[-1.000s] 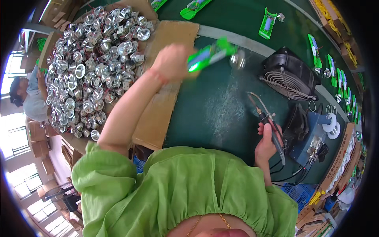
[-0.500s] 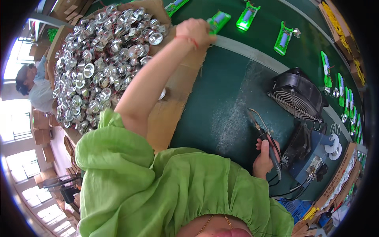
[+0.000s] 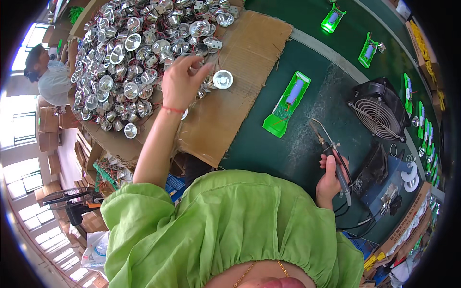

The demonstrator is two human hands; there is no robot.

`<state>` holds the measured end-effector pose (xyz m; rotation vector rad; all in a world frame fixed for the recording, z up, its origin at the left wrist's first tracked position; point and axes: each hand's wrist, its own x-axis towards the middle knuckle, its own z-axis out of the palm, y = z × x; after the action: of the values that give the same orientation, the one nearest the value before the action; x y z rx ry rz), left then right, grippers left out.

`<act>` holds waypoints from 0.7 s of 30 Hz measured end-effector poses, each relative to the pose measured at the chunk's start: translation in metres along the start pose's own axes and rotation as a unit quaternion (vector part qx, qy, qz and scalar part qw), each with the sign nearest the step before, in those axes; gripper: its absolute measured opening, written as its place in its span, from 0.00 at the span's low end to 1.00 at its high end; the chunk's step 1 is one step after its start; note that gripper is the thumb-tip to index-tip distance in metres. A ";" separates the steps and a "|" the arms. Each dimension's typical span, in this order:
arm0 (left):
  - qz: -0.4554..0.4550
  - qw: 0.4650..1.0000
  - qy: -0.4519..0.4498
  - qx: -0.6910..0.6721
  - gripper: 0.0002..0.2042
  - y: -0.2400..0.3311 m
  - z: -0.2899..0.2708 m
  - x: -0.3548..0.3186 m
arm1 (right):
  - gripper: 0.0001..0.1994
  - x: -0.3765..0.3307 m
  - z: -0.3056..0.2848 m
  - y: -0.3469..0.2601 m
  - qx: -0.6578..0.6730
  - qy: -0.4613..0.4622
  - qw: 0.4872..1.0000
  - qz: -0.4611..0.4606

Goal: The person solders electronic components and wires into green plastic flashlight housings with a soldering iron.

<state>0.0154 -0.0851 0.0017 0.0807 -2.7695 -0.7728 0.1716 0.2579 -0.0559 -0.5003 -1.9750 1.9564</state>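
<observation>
My left hand (image 3: 181,86) is over the edge of a heap of silvery lamp reflectors (image 3: 132,42) with thin wires. Its thumb and forefinger are apart, with nothing visible between them; the other fingers are partly hidden. One loose reflector (image 3: 223,79) lies just right of its fingertips on the cardboard. My right hand (image 3: 329,178) is closed round the dark handle of a soldering iron (image 3: 340,172), whose tip and thin curved tube point up and left. Between the hands, a bright green plastic housing (image 3: 276,124) with a lilac battery and small circuit board lies on the green bench.
A black fan (image 3: 379,111) with a wire grille stands beyond the iron. Right of it are a blue soldering station (image 3: 391,180) and a white solder spool (image 3: 409,177). More green housings (image 3: 369,50) line the far belt. Brown cardboard (image 3: 240,57) lies under the heap. Another person (image 3: 50,77) is at far left.
My left hand has come back from the far belt to the reflector heap. A green housing now lies on the bench before me. My right hand still holds the iron.
</observation>
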 end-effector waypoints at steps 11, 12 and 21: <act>0.061 0.904 -0.110 -0.409 0.07 0.001 0.021 -0.014 | 0.11 -0.023 0.010 -0.008 0.004 -0.036 0.999 -0.029; 0.058 0.901 -0.117 -0.413 0.07 0.010 0.023 -0.024 | 0.11 -0.023 0.011 -0.009 0.007 -0.047 0.998 -0.036; -0.066 0.898 -0.291 -0.322 0.05 0.047 0.059 -0.073 | 0.11 -0.012 0.037 -0.007 -0.060 -0.114 0.985 -0.117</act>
<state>0.0713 -0.0060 -0.0400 -0.1131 -2.8514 -1.9881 0.1656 0.2197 -0.0490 -0.0677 -2.1870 1.8229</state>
